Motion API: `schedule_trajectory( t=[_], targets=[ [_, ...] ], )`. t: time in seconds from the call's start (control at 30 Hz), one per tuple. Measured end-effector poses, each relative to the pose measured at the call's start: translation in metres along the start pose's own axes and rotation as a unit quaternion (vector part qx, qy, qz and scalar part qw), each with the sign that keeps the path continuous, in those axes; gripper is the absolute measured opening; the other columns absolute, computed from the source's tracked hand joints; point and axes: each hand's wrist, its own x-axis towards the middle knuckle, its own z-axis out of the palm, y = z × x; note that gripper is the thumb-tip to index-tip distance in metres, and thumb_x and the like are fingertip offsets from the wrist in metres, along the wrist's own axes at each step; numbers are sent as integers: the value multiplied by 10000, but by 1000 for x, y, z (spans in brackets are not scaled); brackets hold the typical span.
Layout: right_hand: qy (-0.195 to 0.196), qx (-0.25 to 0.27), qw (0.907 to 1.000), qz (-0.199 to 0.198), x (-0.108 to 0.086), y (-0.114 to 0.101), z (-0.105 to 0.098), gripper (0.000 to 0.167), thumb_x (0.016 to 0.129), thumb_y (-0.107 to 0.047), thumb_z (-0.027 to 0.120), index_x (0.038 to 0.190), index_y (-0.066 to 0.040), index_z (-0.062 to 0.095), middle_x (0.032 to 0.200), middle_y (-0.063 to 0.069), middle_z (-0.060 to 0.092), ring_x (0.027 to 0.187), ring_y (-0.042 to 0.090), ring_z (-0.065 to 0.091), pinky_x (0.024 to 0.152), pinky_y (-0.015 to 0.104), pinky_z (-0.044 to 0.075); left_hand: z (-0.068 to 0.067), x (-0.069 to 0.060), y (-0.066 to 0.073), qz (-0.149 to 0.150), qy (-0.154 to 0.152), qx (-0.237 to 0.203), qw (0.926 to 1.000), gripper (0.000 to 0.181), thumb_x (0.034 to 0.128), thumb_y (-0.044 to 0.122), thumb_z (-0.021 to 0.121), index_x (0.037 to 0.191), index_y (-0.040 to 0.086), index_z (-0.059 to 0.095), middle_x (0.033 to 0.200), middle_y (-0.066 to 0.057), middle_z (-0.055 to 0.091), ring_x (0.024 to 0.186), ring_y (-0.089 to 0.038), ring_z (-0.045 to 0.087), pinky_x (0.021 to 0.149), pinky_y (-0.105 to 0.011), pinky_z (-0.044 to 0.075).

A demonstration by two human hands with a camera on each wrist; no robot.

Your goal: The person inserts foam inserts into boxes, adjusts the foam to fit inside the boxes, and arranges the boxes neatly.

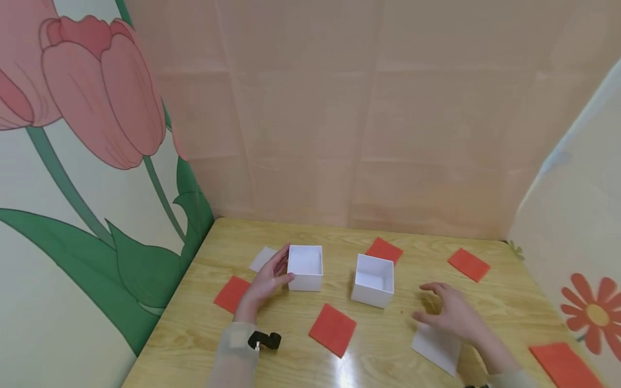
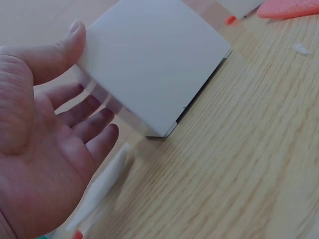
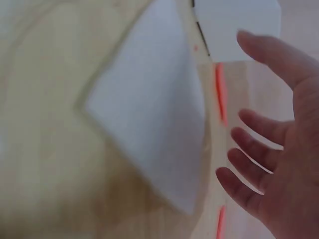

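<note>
A white open-topped box (image 1: 305, 268) stands left of centre on the table. Beside its left side is my left hand (image 1: 267, 283), thumb at the near corner. In the left wrist view, the fingers of that hand (image 2: 55, 119) look relaxed next to the box's wall (image 2: 154, 59); whether they touch is hard to tell. To the right stands a second white open box (image 1: 372, 281), slightly turned. My right hand (image 1: 453, 312) hovers near a white square sheet (image 1: 439, 347), with fingers spread and nothing between them. In the right wrist view the sheet (image 3: 149, 104) is blurred, apart from the fingertips.
Red squares lie about the table: one in front of the boxes (image 1: 332, 330), one at left (image 1: 233, 293), one behind the right box (image 1: 384, 250), others at right (image 1: 469, 264). Another white piece (image 1: 262, 258) lies behind my left hand. Decorated walls bound the table (image 1: 194, 345).
</note>
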Motion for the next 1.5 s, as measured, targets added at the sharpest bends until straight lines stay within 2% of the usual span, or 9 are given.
schedule_trajectory(
  t=[0.1,0.23,0.43,0.67,0.87,1.07,1.27,1.37,1.5],
  targets=[
    [-244,-138,9994,-205,-15,6,3,814,736,-561,956,1319,-55,697,1286,145,673,1190,449,601,962,672,501,1,0,-1,-2,16,-18,10000,873,974,-73,717,1693,12,230,1757,-190,206,1612,-377,202,1298,-480,177],
    [-425,-229,9986,-223,-27,9,5,880,647,-614,985,1300,-91,713,1262,57,670,1179,375,595,972,620,497,0,0,-1,24,5,-21,10000,873,974,-83,709,1692,2,220,1756,-197,203,1612,-382,199,1297,-488,173],
    [-720,-366,9966,-152,-34,13,5,1013,546,-730,968,1314,-128,698,1293,40,624,1201,342,563,980,607,500,0,0,-1,31,3,-56,10000,870,973,-89,705,1693,10,228,1753,-208,205,1611,-388,197,1298,-492,167],
    [-674,-620,9946,-487,-38,16,4,1103,448,-826,928,1282,-143,699,1295,22,605,1169,299,567,939,547,512,1,2,-2,-3,-7,-69,10000,869,974,-88,702,1694,10,224,1754,-199,209,1614,-378,196,1300,-486,164],
    [-842,-713,9926,-508,-40,17,1,1082,437,-775,965,1262,-134,682,1301,63,598,1162,319,567,947,572,502,0,3,-4,-24,2,-89,10000,870,972,-81,707,1693,11,230,1755,-189,215,1616,-371,191,1301,-489,162],
    [-878,-747,9923,-464,-38,17,-1,997,465,-714,992,1237,-156,697,1276,19,602,1130,268,560,935,530,503,0,2,-5,-2,-10,-121,9999,868,972,-78,707,1692,6,229,1753,-198,214,1616,-380,185,1300,-501,160],
    [-1096,-640,9912,-384,-38,19,-1,956,534,-658,1000,1332,-220,706,1311,2,591,1149,264,536,915,537,514,0,2,-4,-16,8,-92,10000,869,972,-73,712,1692,10,232,1755,-187,219,1616,-371,195,1299,-490,168],
    [-1032,-610,9917,-456,-38,21,0,1002,502,-657,1010,1348,-215,705,1312,11,595,1157,284,542,915,561,510,0,2,-5,-11,-5,-36,10000,874,971,-66,716,1695,19,234,1755,-182,222,1615,-370,199,1297,-491,169],
    [-971,-676,9921,-429,-39,24,-1,1019,429,-673,1015,1283,-214,700,1295,14,597,1163,290,554,933,565,499,-1,1,-5,9,-8,-6,10000,874,970,-60,720,1695,25,239,1753,-190,223,1613,-383,200,1294,-505,168]
  ],
)
